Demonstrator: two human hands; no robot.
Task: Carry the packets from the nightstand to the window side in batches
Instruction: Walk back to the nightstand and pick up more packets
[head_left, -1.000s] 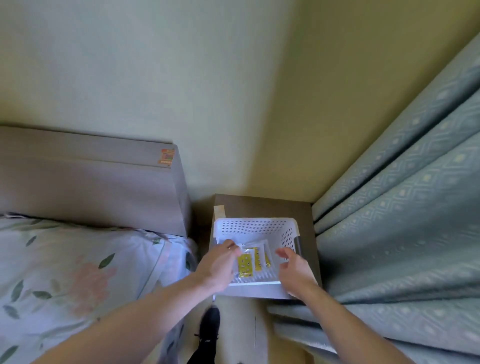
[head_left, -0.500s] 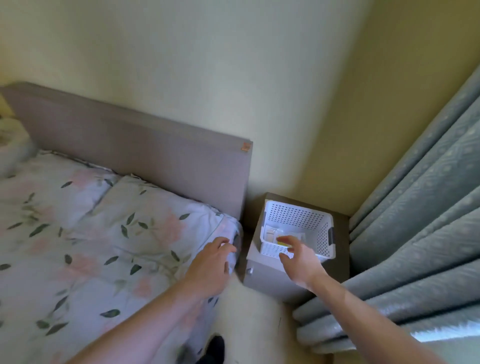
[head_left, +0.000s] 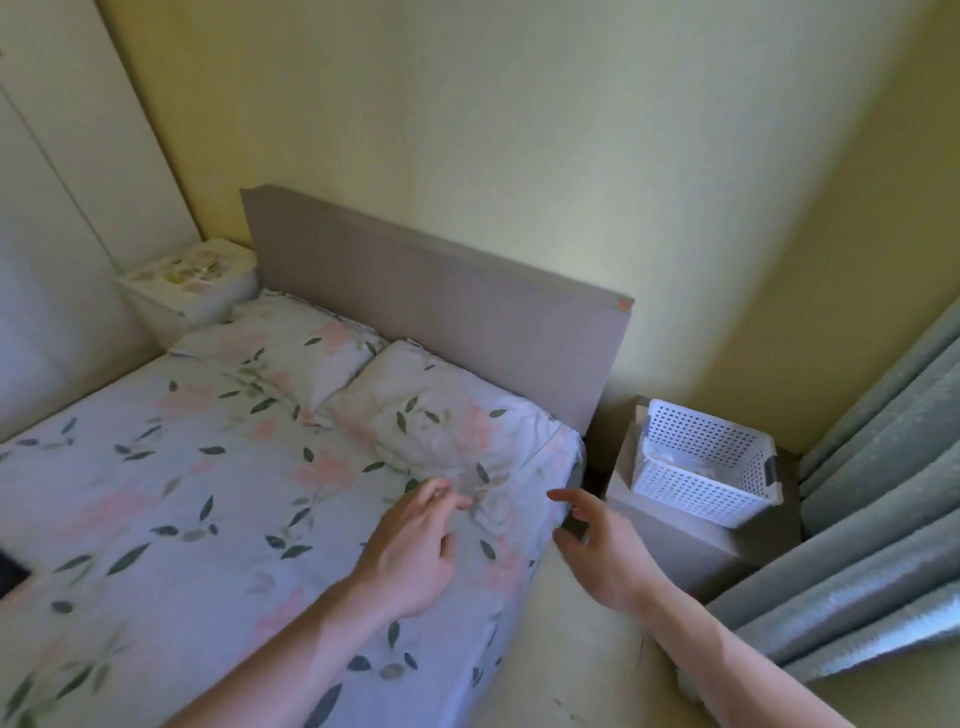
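A white perforated basket (head_left: 696, 488) stands on the grey nightstand (head_left: 691, 540) by the curtain; pale packets (head_left: 675, 460) show faintly inside it. My left hand (head_left: 410, 551) hovers over the floral bedding with fingers loosely spread and nothing in it. Beside the bed's corner, left of the nightstand, my right hand (head_left: 602, 551) is held out with fingers spread and holds nothing. At the far side of the bed a second white container (head_left: 192, 275) with yellowish packets sits on a white stand.
The bed with floral cover (head_left: 182, 493) and two pillows (head_left: 415, 415) fills the left. A grey headboard (head_left: 431, 291) runs along the wall. Blue-grey curtains (head_left: 872, 509) hang at the right. A narrow strip of pale floor (head_left: 587, 675) lies between bed and nightstand.
Both hands have come out of the basket and away from it, empty. The view has swung left and back, so the whole bed and the far container now show.
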